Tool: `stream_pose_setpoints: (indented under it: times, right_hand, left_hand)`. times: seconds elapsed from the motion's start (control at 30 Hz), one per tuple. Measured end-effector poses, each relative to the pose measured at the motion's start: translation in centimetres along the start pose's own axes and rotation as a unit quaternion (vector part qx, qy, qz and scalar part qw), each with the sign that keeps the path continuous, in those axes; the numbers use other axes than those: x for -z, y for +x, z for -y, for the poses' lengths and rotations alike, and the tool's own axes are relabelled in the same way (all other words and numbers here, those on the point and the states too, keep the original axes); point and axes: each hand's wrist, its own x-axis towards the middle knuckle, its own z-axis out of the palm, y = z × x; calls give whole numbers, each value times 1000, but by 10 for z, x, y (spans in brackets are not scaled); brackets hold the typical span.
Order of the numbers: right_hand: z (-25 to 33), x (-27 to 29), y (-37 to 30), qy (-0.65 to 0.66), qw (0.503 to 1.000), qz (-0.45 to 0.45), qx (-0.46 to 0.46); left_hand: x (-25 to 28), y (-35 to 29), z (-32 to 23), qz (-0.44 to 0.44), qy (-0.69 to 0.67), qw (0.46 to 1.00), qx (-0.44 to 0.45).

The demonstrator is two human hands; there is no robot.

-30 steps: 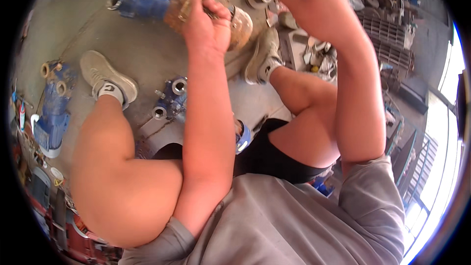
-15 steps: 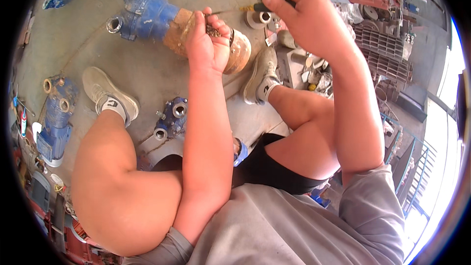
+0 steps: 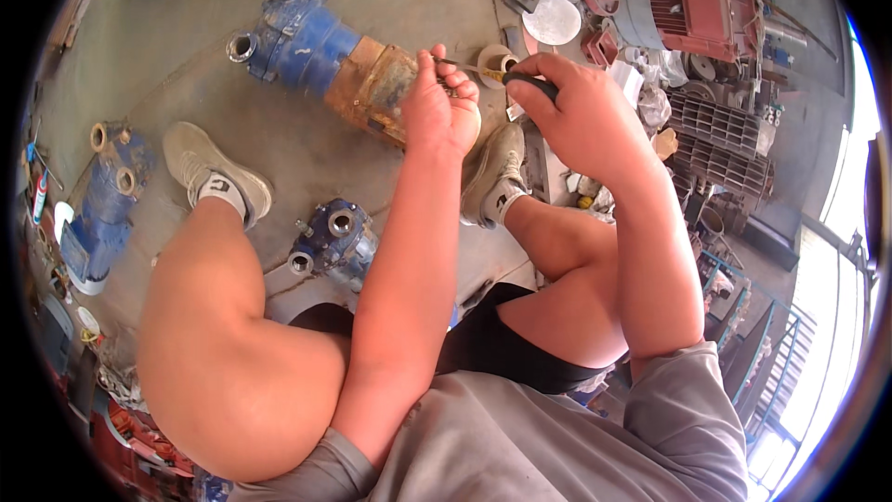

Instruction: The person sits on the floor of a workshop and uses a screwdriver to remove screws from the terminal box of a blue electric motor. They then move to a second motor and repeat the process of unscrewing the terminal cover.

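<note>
My right hand (image 3: 587,116) is closed round the dark handle of a screwdriver (image 3: 530,84), which has a yellow section ahead of the grip. Its thin shaft points left, to the fingertips of my left hand (image 3: 439,116). That hand is palm up with the thumb and fingers curled in; something small and dark shows between the fingers, too hidden to name. Beyond and left of it lies a blue pump with a rusty motor body (image 3: 372,84), its near end partly covered by my left hand. A metal ring-shaped part (image 3: 495,58) stands on the floor behind the screwdriver.
Between my feet lies a smaller blue pump part (image 3: 339,234) with open ports. Another blue pump (image 3: 104,214) stands at the left. On the right are a red motor (image 3: 701,9), grey gratings (image 3: 715,125), a white disc (image 3: 552,20) and scattered parts.
My right hand has come down toward me and closer to my left hand, bringing the screwdriver along. The left hand has shifted slightly right and nearer. The whole view has moved a little.
</note>
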Motion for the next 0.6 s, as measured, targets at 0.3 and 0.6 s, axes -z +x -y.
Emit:
stream_pose_setpoints:
  times: [0.3, 0.6]
  right_hand:
    - [-25, -18, -2, -65, 998, 16, -23]
    - [-14, -20, 3, -91, 993, 61, -43]
  left_hand:
    - [8, -9, 26, -80, 59, 995, -13]
    - [28, -11, 28, -108, 84, 991, 1]
